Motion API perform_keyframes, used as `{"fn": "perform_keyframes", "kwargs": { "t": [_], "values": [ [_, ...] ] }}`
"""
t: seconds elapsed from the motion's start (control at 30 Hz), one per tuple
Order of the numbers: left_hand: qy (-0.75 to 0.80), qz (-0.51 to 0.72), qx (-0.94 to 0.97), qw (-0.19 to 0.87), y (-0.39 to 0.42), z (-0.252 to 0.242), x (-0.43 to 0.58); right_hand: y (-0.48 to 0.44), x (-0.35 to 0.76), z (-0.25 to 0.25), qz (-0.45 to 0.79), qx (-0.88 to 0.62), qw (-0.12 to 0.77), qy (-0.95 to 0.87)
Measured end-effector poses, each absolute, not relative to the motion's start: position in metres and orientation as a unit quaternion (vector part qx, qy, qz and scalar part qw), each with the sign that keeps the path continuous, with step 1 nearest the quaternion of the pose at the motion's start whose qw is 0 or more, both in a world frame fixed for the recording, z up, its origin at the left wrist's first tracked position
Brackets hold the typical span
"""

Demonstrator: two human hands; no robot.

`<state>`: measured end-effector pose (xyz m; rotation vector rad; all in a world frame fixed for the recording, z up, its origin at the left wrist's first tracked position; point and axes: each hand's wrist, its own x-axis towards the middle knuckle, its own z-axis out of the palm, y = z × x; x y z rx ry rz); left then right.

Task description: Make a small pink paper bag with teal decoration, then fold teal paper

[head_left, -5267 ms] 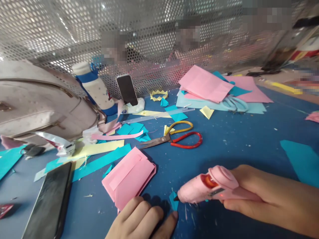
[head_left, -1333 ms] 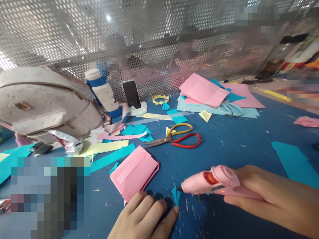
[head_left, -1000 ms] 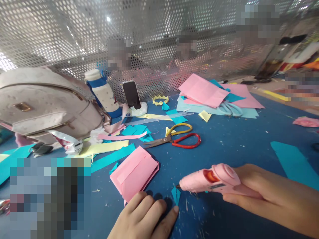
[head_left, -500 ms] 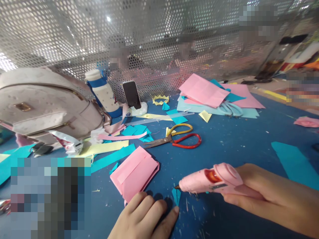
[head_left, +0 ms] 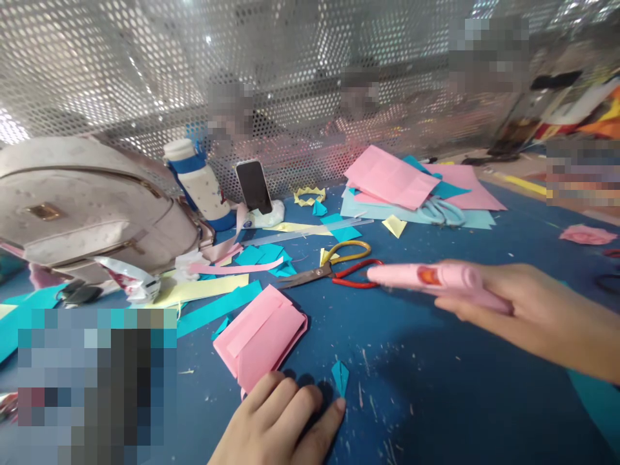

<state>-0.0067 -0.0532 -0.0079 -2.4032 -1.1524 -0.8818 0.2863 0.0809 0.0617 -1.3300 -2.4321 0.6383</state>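
Observation:
My right hand (head_left: 513, 303) is wrapped around a pink hot glue gun (head_left: 426, 279), held above the table with its nozzle pointing left. Behind that nozzle lie scissors (head_left: 334, 271) with one yellow and one red handle. Low in the view, my left hand (head_left: 276, 416) rests on the table with its fingers curled. Its thumb presses the pointed lower tip of a small folded blue paper piece (head_left: 341, 374) against the surface. A folded pink paper packet (head_left: 261, 336) lies just beyond the left knuckles, partly hidden by them.
Blue and yellow paper strips (head_left: 203, 290) lie at left, near a pale backpack (head_left: 87, 206). A bottle (head_left: 201, 184) and a propped phone (head_left: 254, 187) stand by the perforated metal screen (head_left: 290, 58). Pink paper sheets (head_left: 387, 177) are stacked at the back right.
My right hand has lifted the glue gun up and away from the small blue paper piece, slightly to the right. The left hand has stayed in place.

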Motion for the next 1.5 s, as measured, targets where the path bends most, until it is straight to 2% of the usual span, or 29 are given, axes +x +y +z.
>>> {"fn": "perform_keyframes", "kwargs": {
  "t": [0.17,0.3,0.37,0.5,0.57,0.63,0.67,0.73,0.83,0.9,1.23,1.5],
  "values": [
    [-0.402,-0.283,-0.857,0.157,-0.057,-0.012,-0.011,0.118,0.314,0.048,0.13,-0.563,0.188,-0.794],
    [-0.391,-0.263,-0.872,0.134,-0.059,-0.012,-0.015,0.123,0.323,0.031,0.21,-0.598,0.169,-0.755],
    [-0.382,-0.256,-0.88,0.12,-0.059,-0.007,-0.016,0.118,0.326,0.029,0.21,-0.611,0.152,-0.748],
    [-0.354,-0.213,-0.905,0.103,-0.059,0.007,-0.019,0.103,0.334,0.045,0.03,-0.636,0.103,-0.764],
    [-0.347,-0.198,-0.912,0.093,-0.06,0.011,-0.021,0.091,0.334,0.061,-0.088,-0.637,0.153,-0.751],
    [-0.347,-0.189,-0.916,0.073,-0.062,0.011,-0.022,0.073,0.326,0.075,-0.17,-0.6,0.254,-0.739],
    [-0.347,-0.181,-0.918,0.062,-0.063,0.011,-0.023,0.064,0.318,0.081,-0.161,-0.554,0.294,-0.762],
    [-0.352,-0.164,-0.921,0.042,-0.065,0.009,-0.023,0.047,0.296,0.087,-0.05,-0.44,0.299,-0.845],
    [-0.369,-0.141,-0.918,0.022,-0.067,0.009,-0.022,0.037,0.253,0.084,0.138,-0.291,0.182,-0.929],
    [-0.38,-0.13,-0.916,0.012,-0.069,0.011,-0.022,0.041,0.225,0.075,0.207,-0.255,0.127,-0.936],
    [-0.383,-0.122,-0.915,0.008,-0.07,0.009,-0.023,0.068,0.177,0.049,0.339,-0.227,0.024,-0.913],
    [-0.379,-0.126,-0.917,0.011,-0.068,0.01,-0.022,0.075,0.179,0.044,0.399,-0.229,0.003,-0.888]
  ]
}}
